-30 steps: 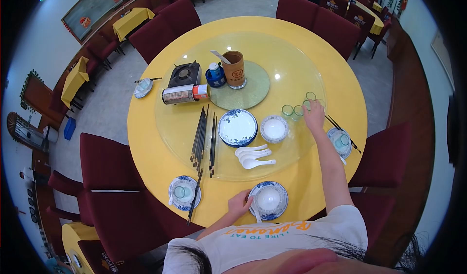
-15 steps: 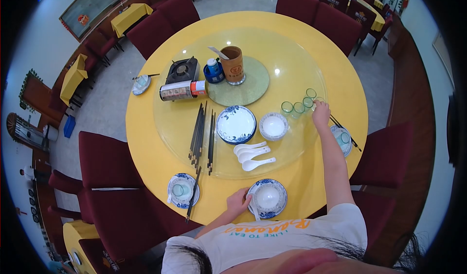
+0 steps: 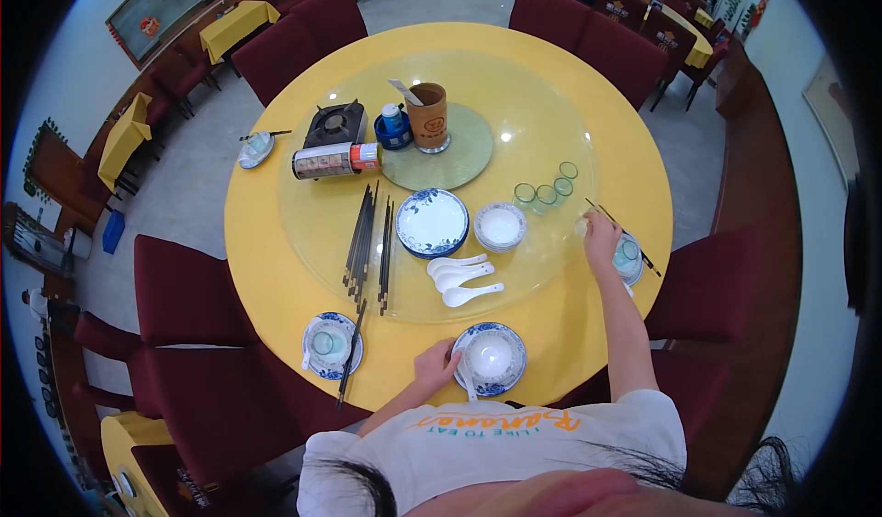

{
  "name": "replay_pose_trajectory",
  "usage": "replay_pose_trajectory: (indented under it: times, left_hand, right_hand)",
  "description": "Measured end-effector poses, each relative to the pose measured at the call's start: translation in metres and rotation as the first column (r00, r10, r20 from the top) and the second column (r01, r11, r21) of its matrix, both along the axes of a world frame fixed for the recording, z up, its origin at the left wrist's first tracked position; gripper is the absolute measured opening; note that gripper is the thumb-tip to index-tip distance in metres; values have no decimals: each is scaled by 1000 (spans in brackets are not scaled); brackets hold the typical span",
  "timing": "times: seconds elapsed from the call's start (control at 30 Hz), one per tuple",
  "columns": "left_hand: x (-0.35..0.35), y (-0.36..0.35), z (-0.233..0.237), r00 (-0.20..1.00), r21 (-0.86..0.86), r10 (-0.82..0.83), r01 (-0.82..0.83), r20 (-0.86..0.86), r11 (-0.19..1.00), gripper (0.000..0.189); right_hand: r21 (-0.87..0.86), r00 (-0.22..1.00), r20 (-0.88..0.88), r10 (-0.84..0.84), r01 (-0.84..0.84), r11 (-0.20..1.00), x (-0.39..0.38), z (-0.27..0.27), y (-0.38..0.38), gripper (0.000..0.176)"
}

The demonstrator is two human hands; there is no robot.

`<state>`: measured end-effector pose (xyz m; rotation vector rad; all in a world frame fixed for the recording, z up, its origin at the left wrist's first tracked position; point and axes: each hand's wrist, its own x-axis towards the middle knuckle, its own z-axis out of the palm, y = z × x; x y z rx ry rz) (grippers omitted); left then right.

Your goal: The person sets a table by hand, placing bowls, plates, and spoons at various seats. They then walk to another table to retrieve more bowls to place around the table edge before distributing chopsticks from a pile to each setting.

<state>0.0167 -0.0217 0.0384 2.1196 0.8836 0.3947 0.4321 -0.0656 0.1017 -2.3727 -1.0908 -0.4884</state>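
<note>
My right hand (image 3: 602, 240) is over the right side of the table, its fingers closed round a small clear glass (image 3: 582, 227) that is mostly hidden by the hand. Close by is a place setting (image 3: 627, 258) with a glass in it and dark chopsticks lying across its edge. At the near edge, my left hand (image 3: 438, 365) grips the left rim of a blue-patterned plate (image 3: 516, 370). On that plate sit a white bowl (image 3: 491, 357) and a white spoon (image 3: 468, 381). Several green-tinted glasses (image 3: 547, 195) stand on the glass turntable.
The turntable (image 3: 542, 278) also carries stacked plates (image 3: 432, 223), stacked bowls (image 3: 501, 227), white spoons (image 3: 464, 283), black chopsticks (image 3: 363, 246), a portable stove (image 3: 335, 124) and a brown container (image 3: 429, 118). Another place setting (image 3: 333, 344) lies at left. Maroon chairs (image 3: 703, 283) surround the table.
My right hand has taken one glass away from the row, moving toward me and down to the right. My left hand remains at the plate's rim. The whole view has shifted slightly.
</note>
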Motion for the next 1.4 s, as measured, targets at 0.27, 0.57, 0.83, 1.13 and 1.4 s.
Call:
replay_pose_trajectory:
  times: [0.27, 0.57, 0.83, 1.13, 1.4]
  left_hand:
    - [-4, -1, -2, 999, 7, -22, 22, -30, 1000, 36]
    - [-8, -14, 19, 947, 263, -273, 223, 172, 939, 65]
    - [-4, -33, 17, 872, 368, -479, 415, 100, 832, 72]
    - [-3, -29, 3, 879, 391, -476, 433, 15, 812, 72]
    - [-1, -23, 9, 863, 288, -475, 417, 172, 862, 66]
  right_hand:
    - [157, 884, -37, 465, -454, 877, -159, 22, -69, 20]
    - [149, 716, -186, 673, -657, 739, -281, 17, -107, 20]
    - [144, 745, -207, 634, -618, 773, -295, -10, -113, 18]
    - [71, 761, -128, 636, -633, 771, -296, -26, -107, 15]
    - [81, 759, -144, 635, -630, 772, -294, -15, -100, 13]
